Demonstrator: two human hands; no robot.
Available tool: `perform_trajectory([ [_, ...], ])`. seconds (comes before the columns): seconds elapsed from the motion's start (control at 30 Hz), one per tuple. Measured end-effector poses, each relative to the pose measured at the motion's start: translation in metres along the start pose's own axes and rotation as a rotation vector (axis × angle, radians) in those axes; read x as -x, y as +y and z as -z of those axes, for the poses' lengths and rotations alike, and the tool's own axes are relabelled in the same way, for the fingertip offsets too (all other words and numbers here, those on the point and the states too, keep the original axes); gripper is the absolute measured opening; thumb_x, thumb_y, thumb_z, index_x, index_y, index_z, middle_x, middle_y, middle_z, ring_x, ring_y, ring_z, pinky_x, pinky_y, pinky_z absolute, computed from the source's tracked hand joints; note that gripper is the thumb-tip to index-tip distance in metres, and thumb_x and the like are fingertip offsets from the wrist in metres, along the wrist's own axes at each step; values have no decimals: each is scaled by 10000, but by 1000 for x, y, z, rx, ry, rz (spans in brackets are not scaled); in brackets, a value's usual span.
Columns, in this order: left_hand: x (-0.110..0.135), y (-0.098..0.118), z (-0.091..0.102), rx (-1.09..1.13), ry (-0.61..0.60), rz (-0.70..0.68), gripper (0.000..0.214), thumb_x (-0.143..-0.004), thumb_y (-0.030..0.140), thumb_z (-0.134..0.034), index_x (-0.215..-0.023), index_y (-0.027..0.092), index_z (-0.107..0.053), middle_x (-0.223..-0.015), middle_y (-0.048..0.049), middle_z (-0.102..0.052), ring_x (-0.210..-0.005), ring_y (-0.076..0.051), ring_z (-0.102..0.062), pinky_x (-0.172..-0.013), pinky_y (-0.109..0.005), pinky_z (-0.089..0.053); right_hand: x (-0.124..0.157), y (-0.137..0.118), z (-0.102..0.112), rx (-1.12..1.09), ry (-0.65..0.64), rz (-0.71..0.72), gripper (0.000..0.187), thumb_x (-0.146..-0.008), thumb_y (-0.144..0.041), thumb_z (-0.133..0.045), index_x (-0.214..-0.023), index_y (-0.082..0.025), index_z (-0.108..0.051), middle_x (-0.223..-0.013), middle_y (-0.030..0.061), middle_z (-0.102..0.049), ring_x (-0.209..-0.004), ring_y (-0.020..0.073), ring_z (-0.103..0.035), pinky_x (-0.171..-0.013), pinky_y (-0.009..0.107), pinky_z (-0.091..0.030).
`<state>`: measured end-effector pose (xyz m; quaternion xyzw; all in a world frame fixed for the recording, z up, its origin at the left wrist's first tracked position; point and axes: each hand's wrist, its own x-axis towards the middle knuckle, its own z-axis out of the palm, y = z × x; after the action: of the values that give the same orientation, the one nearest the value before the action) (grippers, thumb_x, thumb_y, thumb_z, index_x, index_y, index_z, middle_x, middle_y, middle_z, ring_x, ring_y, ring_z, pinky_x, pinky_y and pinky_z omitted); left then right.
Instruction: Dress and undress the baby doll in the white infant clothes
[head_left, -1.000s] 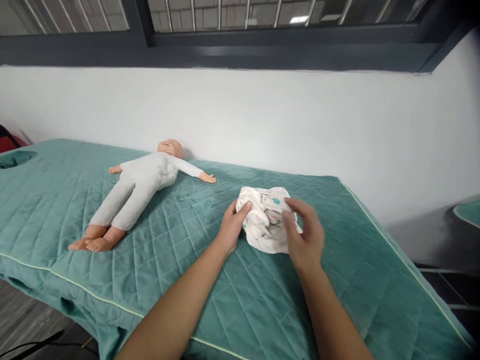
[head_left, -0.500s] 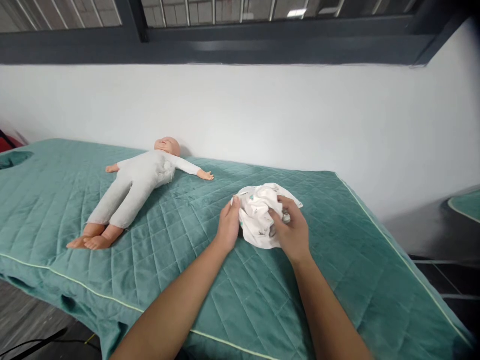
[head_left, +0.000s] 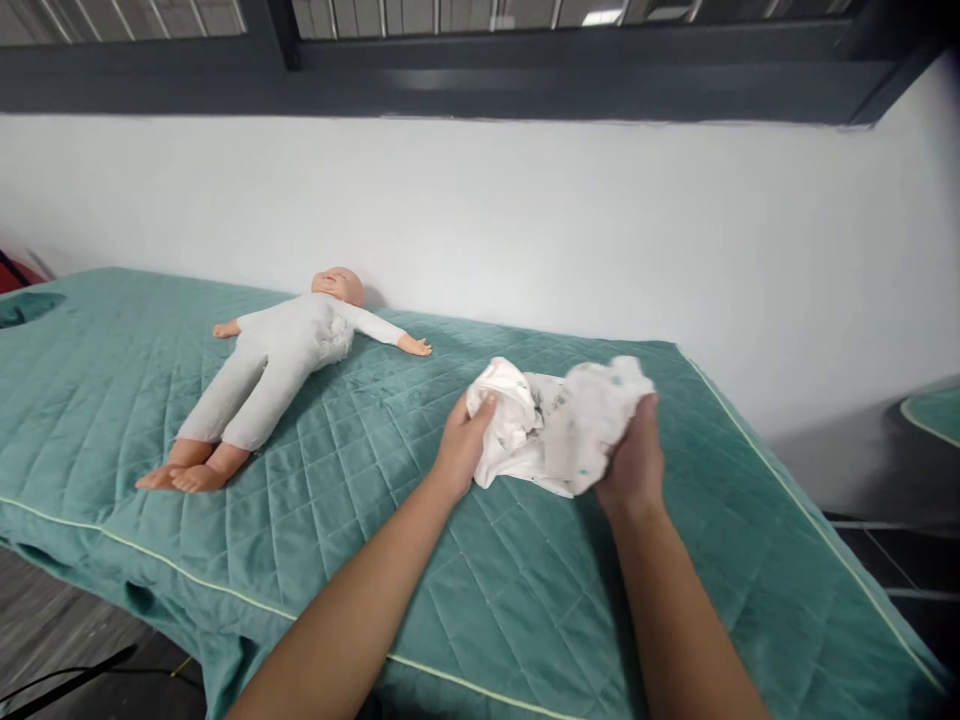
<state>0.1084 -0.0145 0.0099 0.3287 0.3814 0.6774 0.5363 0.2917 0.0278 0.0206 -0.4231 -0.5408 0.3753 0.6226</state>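
A crumpled white printed cloth [head_left: 592, 425], perhaps a small garment, is stretched between my hands just over the bed. My left hand [head_left: 463, 445] pinches its left end, thumb on top. The right end is gripped by my right hand [head_left: 636, 460], whose fingers are mostly hidden behind the fabric; that side is slightly blurred. To the left, a baby doll [head_left: 289, 345] with a pale cloth body lies on its back, arms spread and feet toward the near edge. Neither hand touches the doll.
A green quilted cover [head_left: 360, 500] with light piping lies over the bed. Behind it rises a white wall [head_left: 525, 220] below a dark window frame [head_left: 487, 85]. A black cable [head_left: 67, 685] runs on the floor at lower left. Another green-covered surface [head_left: 937, 415] stands at right.
My right hand has moved right and turned, drawing its side of the cloth outward. The bundle is now wider and more opened out. My left hand keeps its hold; the doll stays put.
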Motion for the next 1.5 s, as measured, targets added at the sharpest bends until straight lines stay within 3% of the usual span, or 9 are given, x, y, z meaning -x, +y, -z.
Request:
perform_trajectory([
  [0.2,-1,-7,-3,108,-101,127,499,-798,502,-741,-1172,173,-711,-1133,-81,-752,-1121,-268,-666,-1030,-387,-484,20,4,-21,498,-245,131,811,-668,-465,-794,-1377,-204,-498,-1450,148,-532,-1382,317,-450,-1183,528,-308],
  [0.33,-9,-6,1,197,61,75,382,-756,327,-760,-1099,164,-721,-1127,-70,-758,-1093,-253,-684,-1013,-364,-506,15,5,-8,416,-9,77,481,-729,-397,-725,-1146,-182,-615,-1132,108,-690,-1040,268,-649,-972,463,-496],
  [0.5,-17,-4,8,464,165,176,413,-888,470,-627,-1134,147,-704,-1214,-115,-733,-1174,-277,-669,-1040,-399,-523,23,-9,29,238,422,19,555,-721,-448,-744,-1173,-162,-598,-1099,105,-700,-944,245,-670,-892,431,-526],
  [0.63,-20,-5,11,520,129,211,399,-943,446,-556,-1162,139,-688,-1260,-121,-714,-1221,-275,-651,-1068,-400,-515,45,-52,85,553,541,151,521,-737,-447,-727,-1175,-186,-619,-1118,101,-685,-990,272,-663,-900,435,-514],
  [0.8,-16,-10,10,443,108,173,360,-923,401,-581,-1110,110,-681,-1165,-150,-740,-1130,-271,-693,-1030,-390,-529,62,-89,149,1151,317,42,650,-806,-513,-650,-1381,-250,-498,-1230,148,-638,-1012,339,-652,-846,460,-495],
  [0.97,-12,-9,6,110,151,38,363,-760,351,-701,-1054,147,-641,-1005,-89,-743,-880,-215,-717,-837,-336,-560,64,-58,165,1544,-91,-177,443,-911,-446,-516,-1273,-193,-556,-1255,204,-632,-1137,383,-612,-917,536,-474],
  [1.2,-21,45,-2,-189,183,-76,134,-689,202,-612,-813,154,-630,-669,30,-589,-628,-121,-510,-616,-229,-400,36,-88,116,1362,-197,49,691,-909,-507,-553,-1466,-128,-405,-1508,224,-465,-1417,385,-409,-1122,584,-356],
  [1.37,4,119,-35,-552,-208,-282,53,-695,168,-640,-734,162,-675,-761,17,-667,-774,-147,-567,-707,-236,-393,18,-147,16,776,-483,284,720,-883,-506,-627,-1497,-222,-381,-1537,125,-468,-1361,263,-497,-1087,412,-432],
  [1.5,28,174,-56,-990,-374,-554,149,-792,204,-543,-838,172,-681,-801,8,-670,-796,-168,-588,-730,-261,-403,9,-189,-33,808,-597,441,387,-929,-352,-543,-1290,-219,-583,-1166,47,-708,-1006,210,-645,-888,340,-482],
])
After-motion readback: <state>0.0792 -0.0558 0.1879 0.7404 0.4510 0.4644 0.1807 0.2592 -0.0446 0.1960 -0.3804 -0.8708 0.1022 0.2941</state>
